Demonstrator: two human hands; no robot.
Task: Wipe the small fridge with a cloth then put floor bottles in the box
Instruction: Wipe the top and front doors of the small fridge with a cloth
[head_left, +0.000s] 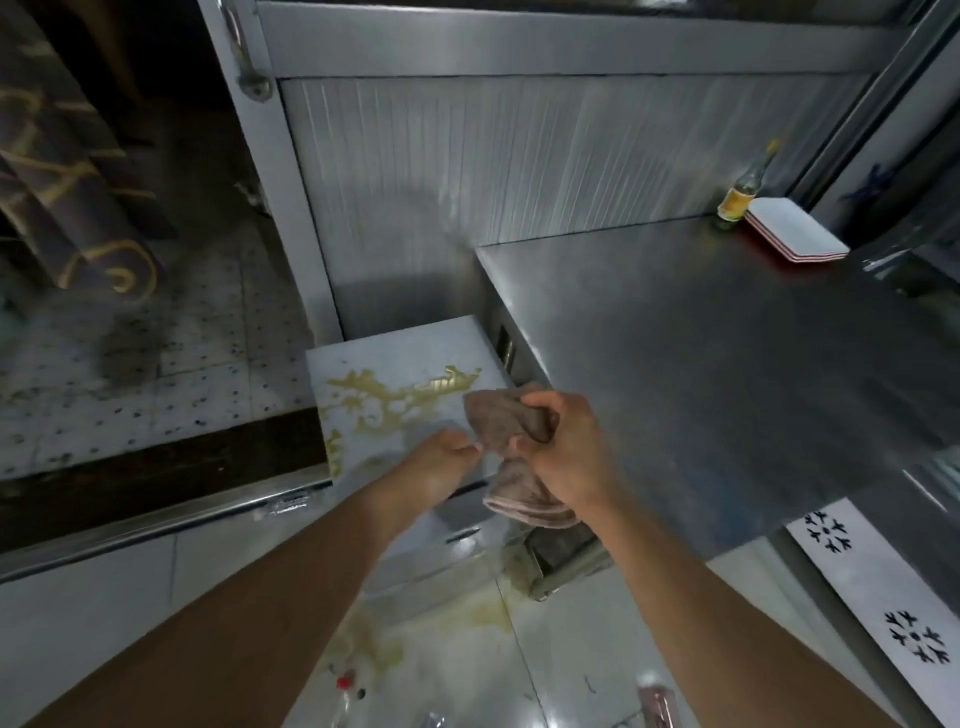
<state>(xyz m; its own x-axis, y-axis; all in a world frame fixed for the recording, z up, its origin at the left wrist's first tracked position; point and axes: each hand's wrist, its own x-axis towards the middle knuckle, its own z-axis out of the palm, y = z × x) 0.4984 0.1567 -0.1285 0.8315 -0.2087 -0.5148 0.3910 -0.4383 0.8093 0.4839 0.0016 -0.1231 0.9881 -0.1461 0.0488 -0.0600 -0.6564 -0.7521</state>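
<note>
We stand over the small fridge (395, 410), a low white box tucked between a steel wall panel (519, 156) and a steel counter (701, 364), with the cloth (506, 421) bunched above its right edge. Our right hand (561, 447) has its fingers curled tight round the middle of the brownish cloth, one end hanging below the fist, while our left hand (441, 462) reaches in beside it, fingertips meeting at the cloth's lower fold in what looks like a light pinch (the exact contact is too blurred to call). The yellow spill (400, 395) lies across the fridge top and runs down its left front corner, and none of it looks wiped, so we judge the first half of the job barely begun: the cloth is being readied, not yet pressed to the surface. More yellow staining shows on the floor tiles (467, 649) below. Near the bottom edge we make out a bottle (345, 696) with a red cap lying on the floor, and other small items we cannot identify; no box is in sight, so the bottle stage appears untouched. On the far counter, a glass bottle (743, 192) stands just beside a stack of white trays (795, 234).
</note>
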